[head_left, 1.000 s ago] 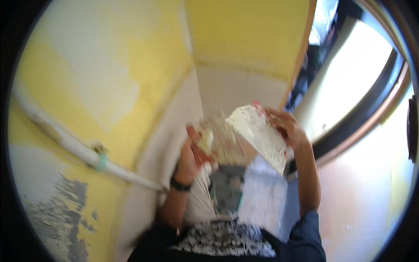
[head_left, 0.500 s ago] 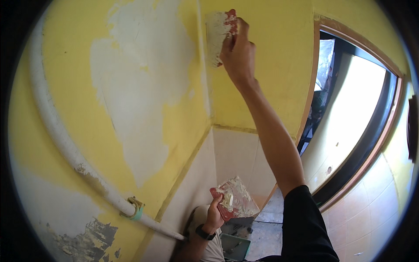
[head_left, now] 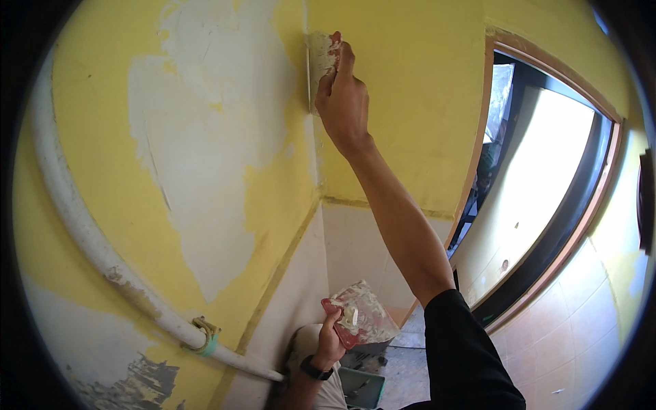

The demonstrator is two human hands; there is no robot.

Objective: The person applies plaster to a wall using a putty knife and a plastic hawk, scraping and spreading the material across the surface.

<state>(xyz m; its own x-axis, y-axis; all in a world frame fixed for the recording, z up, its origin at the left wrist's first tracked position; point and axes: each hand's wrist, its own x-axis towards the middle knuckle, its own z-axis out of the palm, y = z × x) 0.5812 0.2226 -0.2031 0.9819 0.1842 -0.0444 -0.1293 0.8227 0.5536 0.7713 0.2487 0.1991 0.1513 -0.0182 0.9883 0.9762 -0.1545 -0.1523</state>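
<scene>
High up at the inside corner of the yellow walls, my right hand [head_left: 345, 106] grips a red-handled putty scraper [head_left: 320, 68] smeared with pale putty. The blade's left edge is at the corner line. Lower down, my left hand [head_left: 330, 344] holds a second wide scraper [head_left: 369, 316] with a red grip, its face tilted upward and coated with putty. A thick dab of putty [head_left: 351, 316] sits near its grip. A large whitish putty patch [head_left: 205, 130] covers much of the left wall.
A white pipe [head_left: 89, 232] runs down the left wall to a bracket [head_left: 203, 336]. Pale tiles [head_left: 355, 236] line the lower walls. To the right is a brown-framed doorway [head_left: 488, 102]. A green tray [head_left: 362, 388] lies on the floor by my leg.
My right hand has moved left with its scraper, bringing the blade against the corner. The left hand still holds its putty-covered scraper, and the view has shifted slightly.
</scene>
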